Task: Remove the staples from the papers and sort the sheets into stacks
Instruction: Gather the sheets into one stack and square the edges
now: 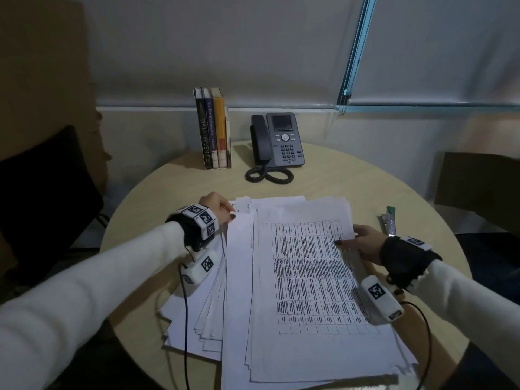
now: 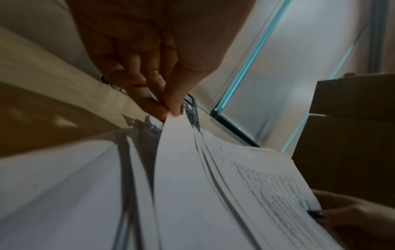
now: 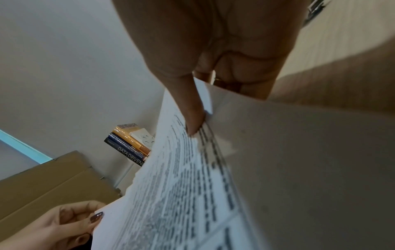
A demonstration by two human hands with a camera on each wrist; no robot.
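Head view: a loose pile of white printed sheets (image 1: 295,277) covers the round pale wooden table (image 1: 408,198); left hand (image 1: 218,206) pinches its far-left corner, right hand (image 1: 363,243) grips the right edge.

Left wrist view: thumb and fingertips (image 2: 171,104) nip one sheet.

Right wrist view: thumb clamps the tabled top sheet (image 3: 192,186) — no tidy stacks visible yet, so sorting seems unfinished.

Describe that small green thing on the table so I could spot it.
Start at the round table and go to its right side, beyond the paper pile. Just past the right hand lies the green-capped packet, the only coloured item there.
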